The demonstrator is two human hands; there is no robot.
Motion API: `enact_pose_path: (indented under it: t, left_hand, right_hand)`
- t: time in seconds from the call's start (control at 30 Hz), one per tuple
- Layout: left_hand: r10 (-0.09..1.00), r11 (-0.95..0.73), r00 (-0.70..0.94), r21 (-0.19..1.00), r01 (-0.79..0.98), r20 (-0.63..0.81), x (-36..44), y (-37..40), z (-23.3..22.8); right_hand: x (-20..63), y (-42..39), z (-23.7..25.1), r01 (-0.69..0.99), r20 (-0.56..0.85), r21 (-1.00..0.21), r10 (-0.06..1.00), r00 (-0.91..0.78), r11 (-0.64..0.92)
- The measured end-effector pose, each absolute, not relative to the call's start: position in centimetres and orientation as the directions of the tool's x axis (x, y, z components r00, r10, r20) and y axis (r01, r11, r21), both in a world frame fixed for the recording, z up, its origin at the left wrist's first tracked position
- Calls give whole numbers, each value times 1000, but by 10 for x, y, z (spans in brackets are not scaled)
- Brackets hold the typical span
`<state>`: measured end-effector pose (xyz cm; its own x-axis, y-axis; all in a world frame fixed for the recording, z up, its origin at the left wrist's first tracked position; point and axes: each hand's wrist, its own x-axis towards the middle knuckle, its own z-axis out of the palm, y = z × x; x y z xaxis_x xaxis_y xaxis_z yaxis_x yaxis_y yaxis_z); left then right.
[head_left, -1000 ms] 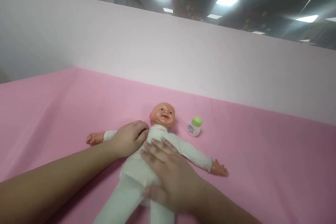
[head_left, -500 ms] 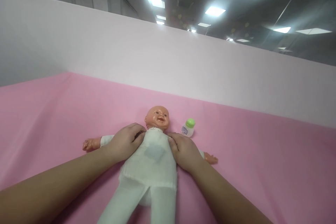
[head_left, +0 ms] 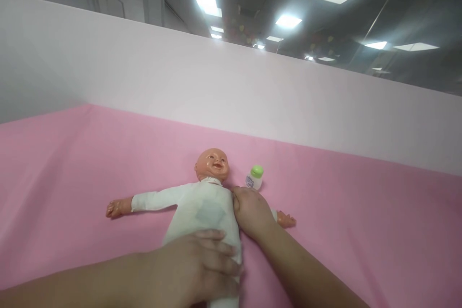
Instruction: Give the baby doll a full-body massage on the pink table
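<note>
A baby doll [head_left: 204, 207] in a white suit lies on its back on the pink cloth, arms spread, bald head toward the far wall. My left hand [head_left: 197, 269] lies flat across the doll's belly and hips, fingers together, covering its legs. My right hand [head_left: 251, 211] grips the doll's shoulder and upper arm on the right side; the doll's small hand pokes out beyond my wrist. A small white bottle with a green cap [head_left: 254, 177] stands just past my right hand, beside the doll's head.
The pink cloth [head_left: 361, 221] covers the whole surface. A pale pink partition wall [head_left: 231, 91] rises along the far edge, with ceiling lights above it.
My left hand left the doll's shoulder and slid down onto its belly, uncovering the doll's arm on that side. My right hand stayed on the other shoulder.
</note>
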<state>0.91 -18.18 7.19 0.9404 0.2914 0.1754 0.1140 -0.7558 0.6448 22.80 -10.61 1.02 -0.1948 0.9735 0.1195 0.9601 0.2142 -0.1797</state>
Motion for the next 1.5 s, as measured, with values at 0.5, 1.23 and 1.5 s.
enact_pose_path:
  t: [0.5, 1.23, 1.5]
  left_hand:
    - [493, -808, 850, 459, 370, 183, -16, -130, 32]
    - [877, -481, 387, 536, 694, 286, -24, -99, 21]
    - [884, -466, 395, 530, 708, 249, -25, -96, 18]
  right_hand:
    - [227, -108, 10, 945, 108, -239, 973, -204, 225]
    - [212, -142, 9, 659, 613, -268, 652, -446, 703]
    - [167, -183, -5, 236, 455, 83, 174, -873, 968]
